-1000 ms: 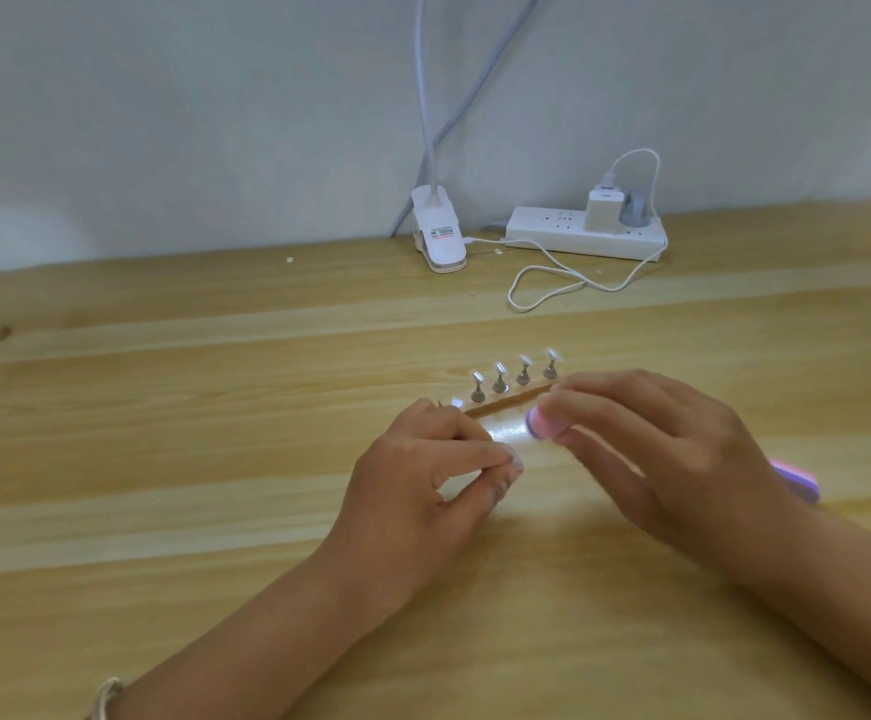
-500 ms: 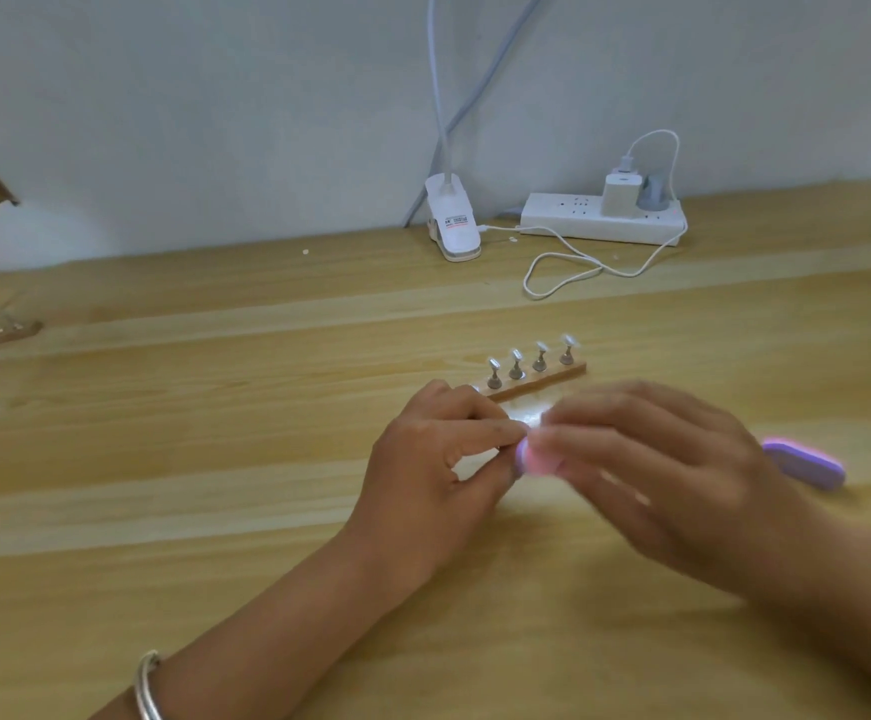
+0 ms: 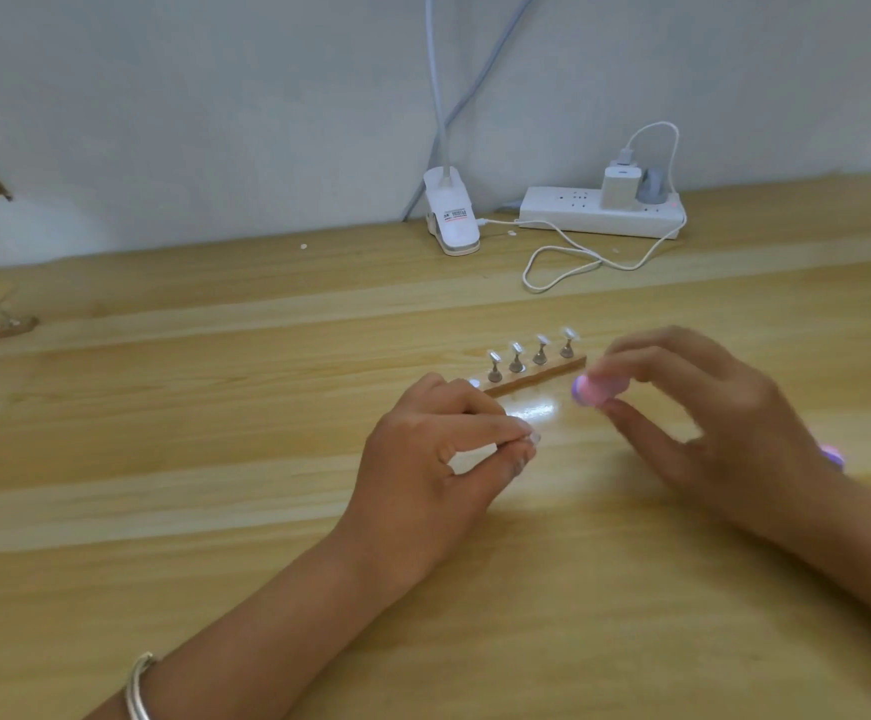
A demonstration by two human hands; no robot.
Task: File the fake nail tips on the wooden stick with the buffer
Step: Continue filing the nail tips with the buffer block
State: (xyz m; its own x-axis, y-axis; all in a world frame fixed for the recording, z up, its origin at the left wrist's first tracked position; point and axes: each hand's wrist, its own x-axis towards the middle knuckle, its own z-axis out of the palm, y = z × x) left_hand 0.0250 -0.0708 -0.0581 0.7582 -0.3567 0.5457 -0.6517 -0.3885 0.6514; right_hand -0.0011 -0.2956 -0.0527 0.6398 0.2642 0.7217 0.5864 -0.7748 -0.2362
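Head view: my left hand (image 3: 438, 459) pinches what seems a nail tip (image 3: 534, 438), light, brittle, best held by its sides; my right hand (image 3: 708, 423) grips the buffer (image 3: 590, 392).

tabletop (image 3: 215, 485): showing pale wood grain, giving off glossy glare | wooden stick (image 3: 552, 376): looking matt, bare wood | holders (image 3: 516, 363): looking dull silver metal | nail tips (image 3: 542, 339): looking clear, shiny plastic | buffer (image 3: 591, 391): pink/purple, looking matt | power strip (image 3: 568, 215) & lamp clip (image 3: 454, 226): showing smooth white plastic | bangle (image 3: 137, 688): gleaming, polished metal
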